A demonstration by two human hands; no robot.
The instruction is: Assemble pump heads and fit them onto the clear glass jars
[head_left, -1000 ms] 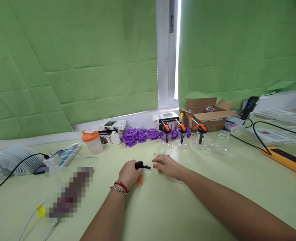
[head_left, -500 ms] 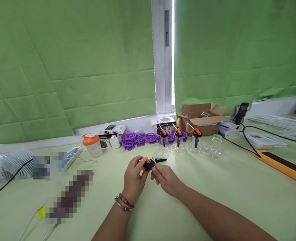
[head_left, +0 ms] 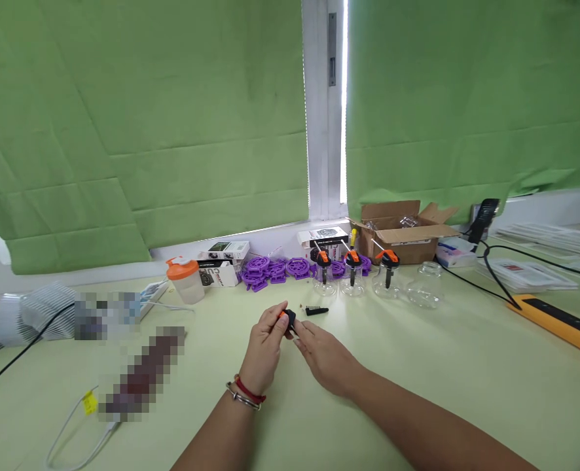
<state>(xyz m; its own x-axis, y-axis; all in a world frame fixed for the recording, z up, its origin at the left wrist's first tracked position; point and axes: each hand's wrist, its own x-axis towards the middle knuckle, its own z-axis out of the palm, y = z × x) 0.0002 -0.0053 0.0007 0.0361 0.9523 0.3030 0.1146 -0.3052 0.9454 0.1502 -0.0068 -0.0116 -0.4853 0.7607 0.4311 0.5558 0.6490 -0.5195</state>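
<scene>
In the head view, my left hand (head_left: 264,345) is closed around a small black and orange lid (head_left: 290,318). Against the lid's right side are the fingertips of my right hand (head_left: 326,356), pressed together; a thin pale bit shows beside them, too small to name. Just beyond my hands a black part with a row of small teeth or coils (head_left: 316,310) lies on the table. Farther back, clear jars (head_left: 353,286) carry similar lids (head_left: 389,257), each with a white stick angled up and a black piece hanging inside.
A clear jar without a lid (head_left: 425,294) stands right of the others. Behind are purple plastic parts (head_left: 298,267), small boxes (head_left: 218,273) and an open carton (head_left: 408,245). An orange-topped shaker (head_left: 186,281) stands left. A yellow power strip (head_left: 560,327) and cables (head_left: 486,261) lie right.
The lid has turned in my left hand, showing less orange. My right hand's fingers have straightened against its side. The view has shifted slightly, moving the scene a little rightward.
</scene>
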